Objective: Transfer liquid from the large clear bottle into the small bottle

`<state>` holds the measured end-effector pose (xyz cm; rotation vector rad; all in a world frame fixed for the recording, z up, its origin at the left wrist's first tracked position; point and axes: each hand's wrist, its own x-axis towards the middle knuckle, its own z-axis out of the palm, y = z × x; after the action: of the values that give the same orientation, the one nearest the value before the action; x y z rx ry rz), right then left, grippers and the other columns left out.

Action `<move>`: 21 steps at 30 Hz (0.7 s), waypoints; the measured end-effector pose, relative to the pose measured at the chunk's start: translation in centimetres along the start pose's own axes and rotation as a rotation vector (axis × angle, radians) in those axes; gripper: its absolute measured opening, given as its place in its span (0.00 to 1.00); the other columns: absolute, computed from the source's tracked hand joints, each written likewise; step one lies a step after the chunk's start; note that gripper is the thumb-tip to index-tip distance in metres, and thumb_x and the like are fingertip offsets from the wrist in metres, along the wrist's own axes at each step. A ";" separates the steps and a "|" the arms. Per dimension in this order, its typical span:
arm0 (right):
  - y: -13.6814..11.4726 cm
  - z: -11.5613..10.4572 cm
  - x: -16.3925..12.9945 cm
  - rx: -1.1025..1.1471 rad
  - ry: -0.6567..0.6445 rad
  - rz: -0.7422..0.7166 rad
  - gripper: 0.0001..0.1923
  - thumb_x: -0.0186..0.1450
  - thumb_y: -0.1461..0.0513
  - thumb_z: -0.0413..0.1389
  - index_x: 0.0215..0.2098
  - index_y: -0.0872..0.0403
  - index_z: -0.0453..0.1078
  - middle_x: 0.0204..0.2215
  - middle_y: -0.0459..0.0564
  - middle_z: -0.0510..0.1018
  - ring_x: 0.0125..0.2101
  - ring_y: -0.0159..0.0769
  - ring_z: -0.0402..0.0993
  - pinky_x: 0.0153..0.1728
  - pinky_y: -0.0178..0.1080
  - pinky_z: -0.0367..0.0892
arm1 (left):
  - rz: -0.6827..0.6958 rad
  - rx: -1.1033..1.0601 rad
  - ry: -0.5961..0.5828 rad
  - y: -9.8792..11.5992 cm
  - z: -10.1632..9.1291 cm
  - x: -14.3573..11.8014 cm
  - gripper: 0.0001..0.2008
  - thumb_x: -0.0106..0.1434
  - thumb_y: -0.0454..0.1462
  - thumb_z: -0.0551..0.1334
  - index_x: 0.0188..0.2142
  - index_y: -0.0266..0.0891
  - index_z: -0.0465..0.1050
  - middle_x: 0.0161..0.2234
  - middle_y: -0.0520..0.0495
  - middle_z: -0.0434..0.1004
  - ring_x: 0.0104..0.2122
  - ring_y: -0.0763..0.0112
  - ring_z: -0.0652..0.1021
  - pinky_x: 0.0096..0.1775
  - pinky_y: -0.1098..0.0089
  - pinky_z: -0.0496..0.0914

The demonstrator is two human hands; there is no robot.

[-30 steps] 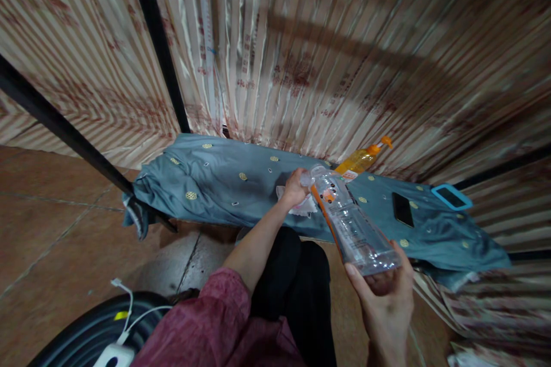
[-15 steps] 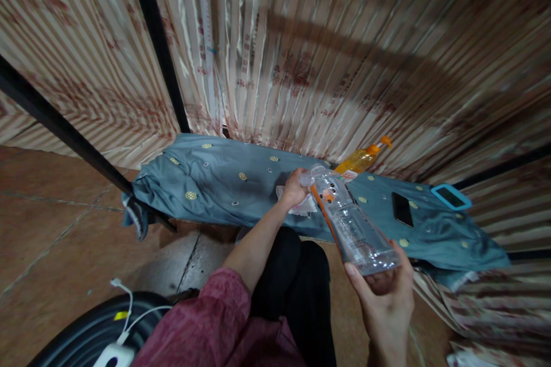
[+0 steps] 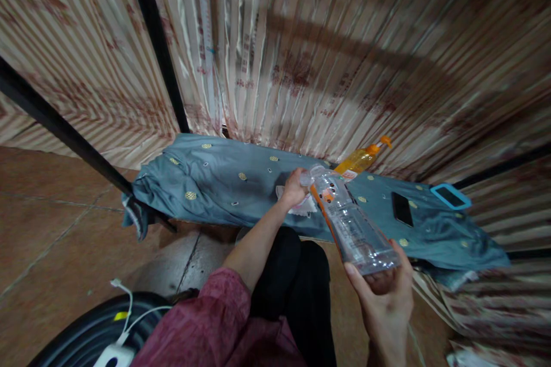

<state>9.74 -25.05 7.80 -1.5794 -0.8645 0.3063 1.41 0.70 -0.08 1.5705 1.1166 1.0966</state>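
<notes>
Clear bottle [image 3: 350, 223] between right hand [image 3: 385, 298] and left hand [image 3: 295, 188].

Striped curtain [image 3: 327, 51] in cream and faded red hangs in folds across the whole back of the room, glossy where the light catches it. A broad diagonal shadow [image 3: 344, 46] crosses its middle. Two black poles [image 3: 155, 40] cut across the cloth at left, one steep, one slanting low toward the floor. Floor [image 3: 55, 212] is reddish-brown tile with thin pale joints; a greyer patch lies near the middle. Low table [image 3: 224, 183] against the curtain, covered in blue-grey cloth dotted with small gold motifs, bunched at its left end. Light is dim and warm, brighter on the curtain at upper left.
</notes>
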 end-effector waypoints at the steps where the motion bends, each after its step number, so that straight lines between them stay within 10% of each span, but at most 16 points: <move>1: 0.0 0.0 0.0 -0.004 0.003 -0.009 0.59 0.47 0.49 0.75 0.70 0.57 0.58 0.62 0.68 0.70 0.52 0.54 0.77 0.57 0.61 0.69 | -0.002 -0.002 0.000 0.0 0.0 0.0 0.20 0.56 0.33 0.70 0.49 0.38 0.74 0.47 0.44 0.81 0.46 0.61 0.79 0.51 0.64 0.72; 21: 0.2 -0.1 0.1 0.003 0.000 0.028 0.61 0.46 0.48 0.75 0.71 0.58 0.57 0.57 0.70 0.74 0.45 0.52 0.80 0.52 0.62 0.72 | 0.011 0.024 -0.003 0.0 0.0 0.2 0.20 0.56 0.32 0.69 0.48 0.38 0.72 0.47 0.44 0.80 0.46 0.61 0.79 0.53 0.63 0.72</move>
<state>9.91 -25.07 7.71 -1.5900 -0.8418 0.3278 1.47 0.86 -0.08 1.5987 1.1244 1.0916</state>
